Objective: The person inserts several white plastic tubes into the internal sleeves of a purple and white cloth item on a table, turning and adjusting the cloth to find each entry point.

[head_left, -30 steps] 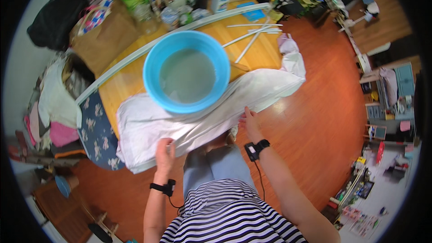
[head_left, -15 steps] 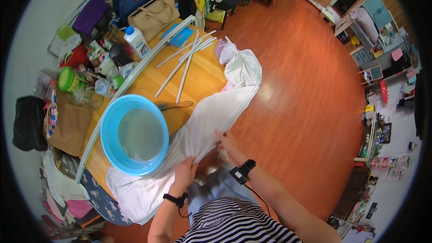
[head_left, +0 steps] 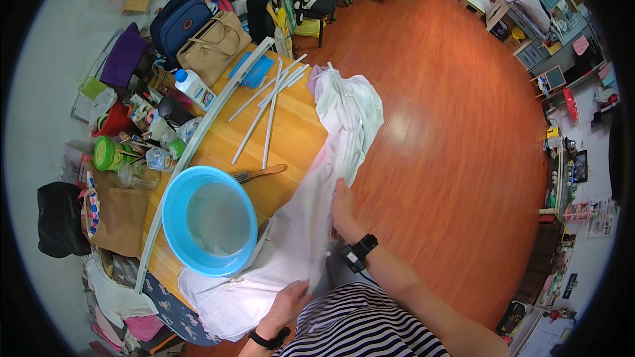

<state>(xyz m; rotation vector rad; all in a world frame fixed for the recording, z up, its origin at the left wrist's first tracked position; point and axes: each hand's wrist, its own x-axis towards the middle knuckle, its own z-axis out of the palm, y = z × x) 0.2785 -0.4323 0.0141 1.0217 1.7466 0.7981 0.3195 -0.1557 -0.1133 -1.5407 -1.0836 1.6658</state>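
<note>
A long white cloth lies along the table's near right edge, its far end bunched and hanging over the corner. My right hand is at the cloth's right edge, with its fingers closed on the fabric. Lower and to the left, my left hand grips the cloth's near edge; some of its fingertips are hidden. A light-blue basin of cloudy water stands beside the cloth, touching part of it. A wooden-handled brush lies just beyond the basin.
Several white sticks lie crossed on the wooden table. A long pale rail runs along its left side. Past it are a white bottle with a blue cap, a beige handbag and jars. Reddish wooden floor extends right.
My right hand has moved up along the cloth to its right edge, and my left hand has moved lower and right. The cloth's far part is spread wider; the view has shifted slightly.
</note>
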